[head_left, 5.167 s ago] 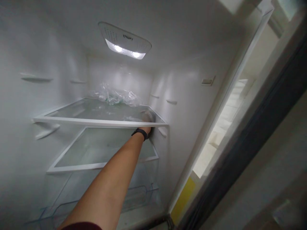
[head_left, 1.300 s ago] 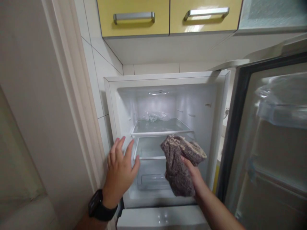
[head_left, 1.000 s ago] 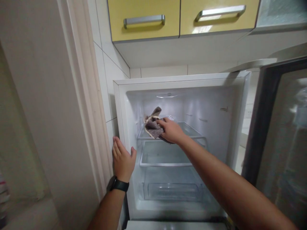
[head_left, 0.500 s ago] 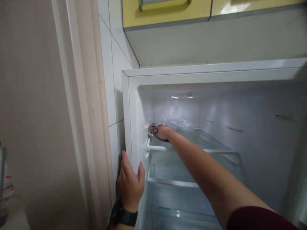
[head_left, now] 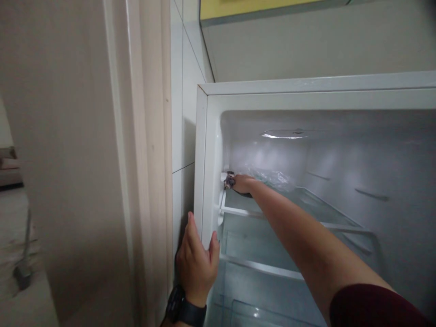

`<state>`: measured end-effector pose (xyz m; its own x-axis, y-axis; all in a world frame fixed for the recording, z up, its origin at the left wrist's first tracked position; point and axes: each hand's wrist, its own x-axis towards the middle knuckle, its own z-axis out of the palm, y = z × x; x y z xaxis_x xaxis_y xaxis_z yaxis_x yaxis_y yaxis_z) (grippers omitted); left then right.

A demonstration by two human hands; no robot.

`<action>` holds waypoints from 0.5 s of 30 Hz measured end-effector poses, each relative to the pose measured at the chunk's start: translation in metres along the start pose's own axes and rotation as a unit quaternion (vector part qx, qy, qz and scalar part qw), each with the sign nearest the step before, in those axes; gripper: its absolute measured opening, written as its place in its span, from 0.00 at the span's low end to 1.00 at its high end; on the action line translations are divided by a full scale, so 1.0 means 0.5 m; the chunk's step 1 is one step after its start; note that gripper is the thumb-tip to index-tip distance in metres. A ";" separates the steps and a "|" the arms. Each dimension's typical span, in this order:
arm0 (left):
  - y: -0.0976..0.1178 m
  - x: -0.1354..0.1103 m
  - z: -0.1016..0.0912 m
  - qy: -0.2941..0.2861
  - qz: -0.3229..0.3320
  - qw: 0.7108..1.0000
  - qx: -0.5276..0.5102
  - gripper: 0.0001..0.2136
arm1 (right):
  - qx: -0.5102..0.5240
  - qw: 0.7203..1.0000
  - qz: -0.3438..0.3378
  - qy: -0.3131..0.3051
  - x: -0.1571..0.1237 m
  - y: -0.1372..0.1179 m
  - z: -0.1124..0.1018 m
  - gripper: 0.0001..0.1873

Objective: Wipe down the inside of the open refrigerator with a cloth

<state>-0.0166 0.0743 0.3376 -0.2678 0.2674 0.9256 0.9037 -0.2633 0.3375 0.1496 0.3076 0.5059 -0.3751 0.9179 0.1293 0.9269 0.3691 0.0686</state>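
Observation:
My right hand [head_left: 244, 182] reaches deep into an open refrigerator [head_left: 200, 136], fingers closed on a crumpled patterned cloth [head_left: 230, 180]. It presses the cloth into the left side of the compartment, just above the upper glass shelf [head_left: 241, 202]. A clear plastic bag [head_left: 275, 178] lies on that shelf behind my hand. My left hand [head_left: 197, 268], with a black watch on the wrist, grips the refrigerator's left front edge, thumb on the front side and fingers along the outer side.
A second shelf [head_left: 269, 269] sits lower, with a clear drawer [head_left: 272, 313] beneath it. The lamp cover [head_left: 284, 133] is overhead inside. Close on the left stand a wooden door frame [head_left: 153, 150] and a tiled wall [head_left: 184, 145]. A yellow cabinet [head_left: 259, 8] hangs above.
The view has shifted, so everything sits further right in the picture. My right hand has stayed with the cloth at the left inner wall. My left hand keeps its place on the edge.

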 end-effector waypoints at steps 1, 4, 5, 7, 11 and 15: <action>0.000 0.001 -0.001 -0.002 0.001 1.000 -0.002 0.42 | 0.000 1.000 -0.016 0.004 -0.026 -0.008 -0.003 0.27; 0.002 0.000 -0.001 -0.003 -0.002 1.000 0.000 0.42 | 0.005 0.997 -0.077 0.029 -0.135 -0.029 -0.010 0.26; 0.002 -0.001 -0.001 -0.003 -0.004 1.000 0.001 0.42 | 0.008 0.994 -0.099 0.037 -0.177 -0.035 -0.011 0.26; 0.002 -0.002 0.001 -0.004 -0.013 1.000 0.001 0.42 | 0.013 0.987 -0.149 0.057 -0.255 -0.044 -0.011 0.25; 0.001 -0.002 0.005 0.002 -0.017 1.000 0.007 0.43 | 0.031 0.974 -0.209 0.086 -0.327 -0.050 -0.013 0.25; 0.001 0.000 0.003 0.011 -0.003 1.000 0.019 0.43 | 0.051 0.983 -0.165 0.063 -0.264 -0.044 -0.014 0.24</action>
<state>-0.0155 0.0752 0.3374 -0.2805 0.2487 0.9271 0.9141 -0.2256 0.3370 0.1785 0.1774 0.4944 -0.6492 0.7224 0.2379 0.7483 0.6627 0.0295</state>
